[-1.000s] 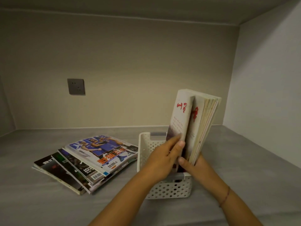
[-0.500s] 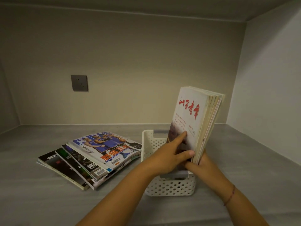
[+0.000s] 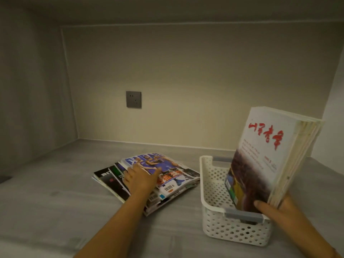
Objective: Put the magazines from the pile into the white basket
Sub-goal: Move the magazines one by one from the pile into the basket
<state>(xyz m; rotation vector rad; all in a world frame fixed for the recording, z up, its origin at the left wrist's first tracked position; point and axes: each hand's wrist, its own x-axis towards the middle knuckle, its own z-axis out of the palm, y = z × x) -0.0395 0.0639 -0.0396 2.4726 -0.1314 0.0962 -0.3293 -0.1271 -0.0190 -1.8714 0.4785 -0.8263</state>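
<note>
A fanned pile of magazines (image 3: 167, 175) lies flat on the grey shelf, its top cover showing players in blue. My left hand (image 3: 139, 178) rests flat on that top cover, fingers spread. To the right stands the white perforated basket (image 3: 210, 185) with grey handles. Several magazines (image 3: 264, 155) stand upright in it, the front one white with red script. My right hand (image 3: 275, 207) grips their lower edge at the basket's near right corner, thumb across the front cover.
The shelf is a deep alcove with walls on the left, back and right. A grey wall socket (image 3: 133, 99) sits on the back wall. A dark object (image 3: 4, 178) shows at the far left edge.
My left hand has let go of the upright magazines and moved left onto the pile. The right hand still holds the standing magazines. The view has swung left.
</note>
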